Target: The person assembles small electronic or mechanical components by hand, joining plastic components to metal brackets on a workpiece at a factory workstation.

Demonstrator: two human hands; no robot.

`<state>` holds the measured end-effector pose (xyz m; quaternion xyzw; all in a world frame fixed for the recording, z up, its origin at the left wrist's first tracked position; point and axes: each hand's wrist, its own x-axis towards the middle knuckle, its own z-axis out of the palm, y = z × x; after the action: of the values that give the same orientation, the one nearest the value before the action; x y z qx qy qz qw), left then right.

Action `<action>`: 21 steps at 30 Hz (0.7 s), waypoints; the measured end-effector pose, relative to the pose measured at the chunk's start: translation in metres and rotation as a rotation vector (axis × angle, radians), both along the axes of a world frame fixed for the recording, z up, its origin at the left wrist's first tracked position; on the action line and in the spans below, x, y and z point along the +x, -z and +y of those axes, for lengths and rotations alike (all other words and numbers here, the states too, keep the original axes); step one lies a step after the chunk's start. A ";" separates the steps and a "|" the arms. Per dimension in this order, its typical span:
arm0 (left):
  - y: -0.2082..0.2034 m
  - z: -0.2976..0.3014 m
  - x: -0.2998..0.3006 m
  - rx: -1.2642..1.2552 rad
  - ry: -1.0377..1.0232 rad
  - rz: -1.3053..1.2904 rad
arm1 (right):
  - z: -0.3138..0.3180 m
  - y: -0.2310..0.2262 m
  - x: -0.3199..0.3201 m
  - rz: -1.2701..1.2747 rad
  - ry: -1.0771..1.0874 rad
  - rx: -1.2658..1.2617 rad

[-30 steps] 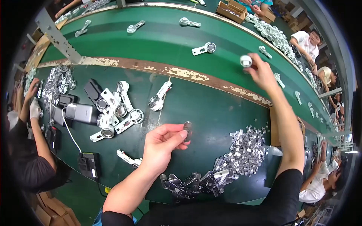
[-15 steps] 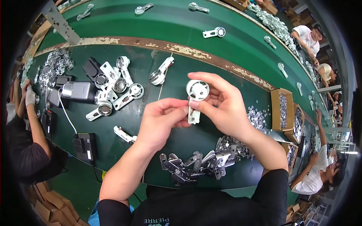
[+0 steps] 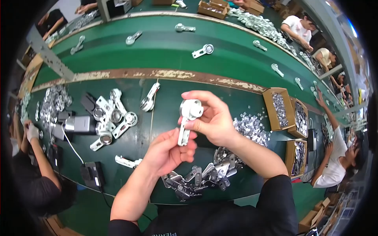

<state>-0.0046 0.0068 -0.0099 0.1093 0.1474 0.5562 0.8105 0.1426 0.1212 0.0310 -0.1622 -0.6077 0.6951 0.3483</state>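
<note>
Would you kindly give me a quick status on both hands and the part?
Right hand grips the white metal bracket at its round head. Left hand pinches its lower arm. Part held above the green table; nothing blocking.

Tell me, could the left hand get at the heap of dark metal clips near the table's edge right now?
Probably yes: the pile of clips lies just below the left hand with nothing between, though that hand is on the bracket.

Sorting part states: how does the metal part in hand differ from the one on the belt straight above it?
The held part is gripped upright by the right hand and left hand; the belt part lies flat, untouched. The held part looks larger, being nearer the camera. Both are silvery arms with a round head.
</note>
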 end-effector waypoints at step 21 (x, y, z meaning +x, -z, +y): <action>-0.013 0.011 0.056 0.885 -0.183 1.717 | 0.300 0.042 0.110 -1.312 0.863 1.117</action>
<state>0.0518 0.0175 0.0034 0.7613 0.4744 0.3530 0.2662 0.2527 0.4212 -0.0106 -0.5389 -0.8126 -0.1113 0.1920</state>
